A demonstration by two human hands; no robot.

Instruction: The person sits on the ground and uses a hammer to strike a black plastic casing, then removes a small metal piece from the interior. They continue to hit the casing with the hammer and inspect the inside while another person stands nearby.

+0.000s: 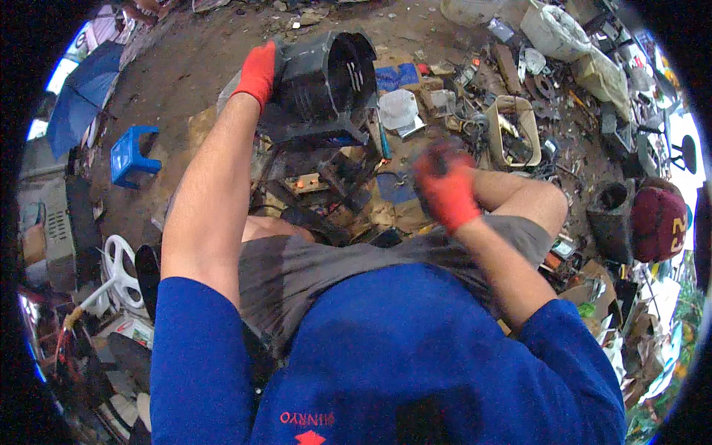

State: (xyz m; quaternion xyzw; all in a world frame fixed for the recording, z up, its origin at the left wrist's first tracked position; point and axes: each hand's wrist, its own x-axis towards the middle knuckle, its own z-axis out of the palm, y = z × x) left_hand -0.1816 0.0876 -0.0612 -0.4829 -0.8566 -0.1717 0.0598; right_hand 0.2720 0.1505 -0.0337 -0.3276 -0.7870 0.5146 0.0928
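A black round plastic housing point(308, 78), hollow with its mouth turned to the right, lies on its side on a dark block point(311, 130) in front of me. My left hand point(259, 73), in a red glove, grips the housing by its left side. My right hand point(452, 194), also red-gloved and smeared by motion, is closed around a dark object point(445, 157) right of the housing. That object is too blurred to name. A teal-handled tool point(383, 141) stands by the housing's lower right edge. Dark metal parts point(326, 185) lie between my legs.
A blue stool point(135, 157) stands on the left, near a dark blue umbrella point(85, 96). On the right are a cream bin point(535, 133) with scraps in it, a dark red cap point(658, 221) and white sacks point(556, 33). Scattered scrap covers the dirt floor around me.
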